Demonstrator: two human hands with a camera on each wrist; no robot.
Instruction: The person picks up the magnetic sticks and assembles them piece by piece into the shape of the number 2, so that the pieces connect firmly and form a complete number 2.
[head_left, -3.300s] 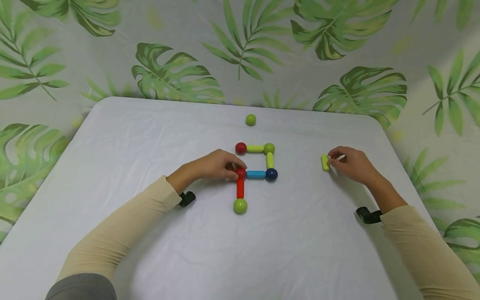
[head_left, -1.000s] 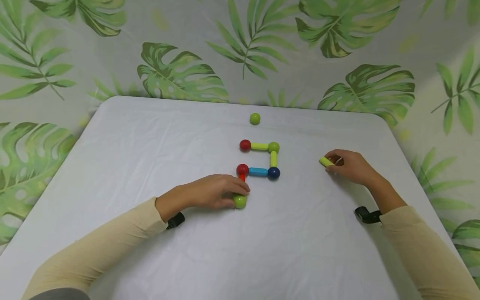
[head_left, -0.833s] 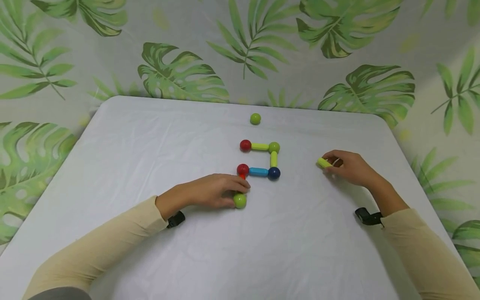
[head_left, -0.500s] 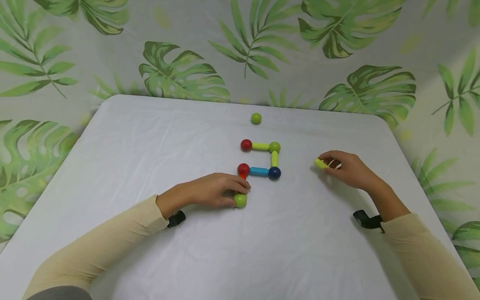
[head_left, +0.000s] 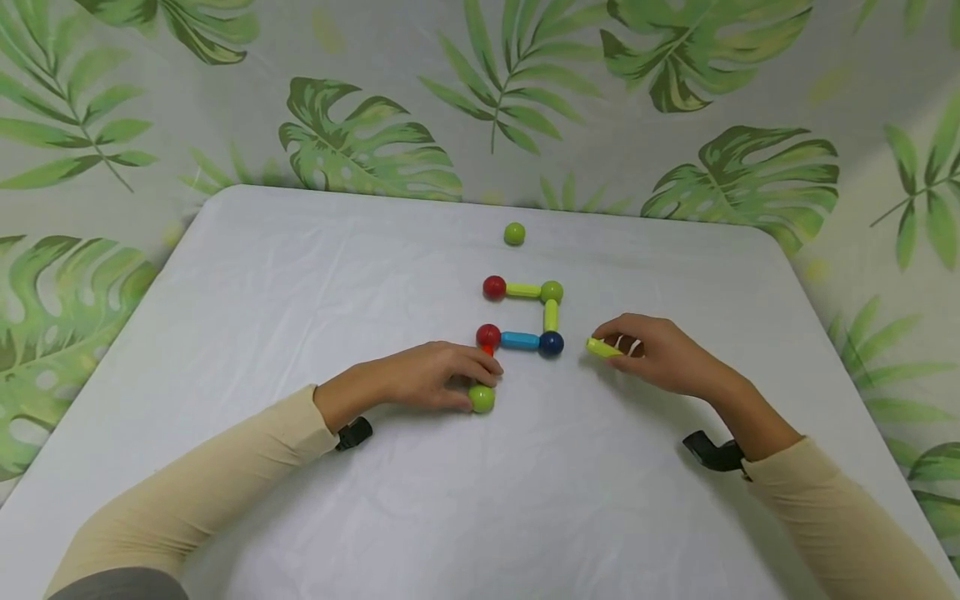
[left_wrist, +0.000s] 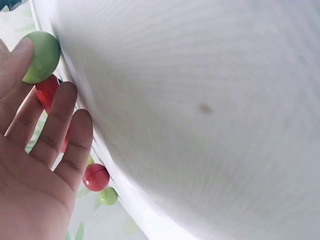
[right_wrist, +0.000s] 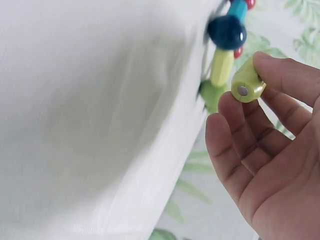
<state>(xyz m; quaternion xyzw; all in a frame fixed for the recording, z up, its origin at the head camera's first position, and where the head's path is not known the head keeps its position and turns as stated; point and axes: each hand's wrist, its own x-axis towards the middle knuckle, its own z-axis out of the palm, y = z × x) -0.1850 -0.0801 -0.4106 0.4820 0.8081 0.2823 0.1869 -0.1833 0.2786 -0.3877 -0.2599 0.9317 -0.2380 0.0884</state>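
Note:
My right hand (head_left: 667, 354) pinches a yellow-green magnetic rod (head_left: 602, 347) between thumb and fingers, just right of the dark blue ball (head_left: 551, 343). A metal disc shows in the rod's end in the right wrist view. My left hand (head_left: 431, 377) holds the near green ball (head_left: 482, 398), thumb against it and fingers over the red rod (head_left: 488, 351), which they partly hide. That red rod leads up to a red ball (head_left: 488, 336). From there a blue rod (head_left: 519, 341) runs to the dark blue ball, and a yellow-green rod (head_left: 551, 315) goes on to another green ball (head_left: 552, 291).
At the figure's far left end, a second red ball (head_left: 494, 287) joins a yellow-green rod (head_left: 523, 290). A loose green ball (head_left: 514, 233) lies near the back edge of the white-covered table (head_left: 315, 250). Behind hangs a leaf-patterned cloth (head_left: 375, 142).
My left hand has moved from the red ball down to the near green ball. The right hand has picked up the yellow-green rod, turned it and brought it left, close to the dark blue ball.

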